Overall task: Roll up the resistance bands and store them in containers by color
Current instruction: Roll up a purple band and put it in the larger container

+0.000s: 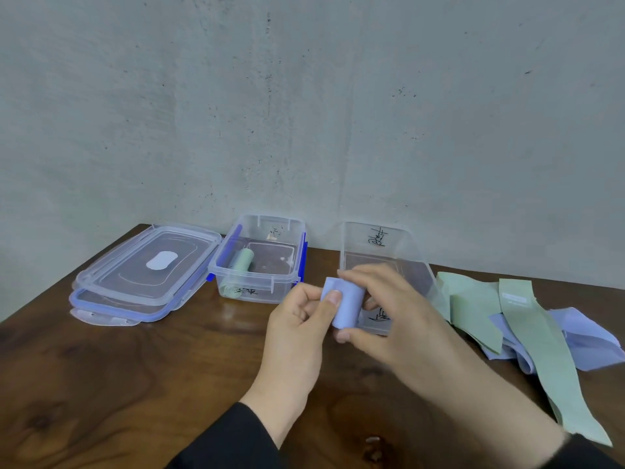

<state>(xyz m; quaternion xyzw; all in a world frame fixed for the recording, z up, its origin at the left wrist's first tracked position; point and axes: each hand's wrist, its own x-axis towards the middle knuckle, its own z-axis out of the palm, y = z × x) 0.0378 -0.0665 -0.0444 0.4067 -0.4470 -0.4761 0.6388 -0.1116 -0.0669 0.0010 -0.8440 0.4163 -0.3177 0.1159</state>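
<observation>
left hand [297,319]: grip clenched on the blue roll, thumb pressed on its near face, fingers curled behind it; black sleeve seen at the wrist.
right hand [382,306]: grip clamped on the same roll from the right side, fingers over the top, thumb under the lower end.
blue roll [343,308]: a rolled-up blue band, held between both hands above the table, just in front of the right container; loose end flap seen at upper left.
right container [382,245]: clear, lid off, black handwriting on back and front walls; partly hidden by the hands, nothing made out inside.
left container [257,255]: clear with blue clips, open, handwriting on walls; set against the wall, left of the right container.
green roll [241,262]: rolled green band lying inside the left container, at its left side.
lids [145,272]: two clear lids stacked at far left of the table, beside the left container.
loose bands [527,326]: unrolled green and blue bands heaped on the table right of the right container; one long green strip reaches toward the near edge.
table [118,384]: dark wood, pushed against a grey wall [304,96].
</observation>
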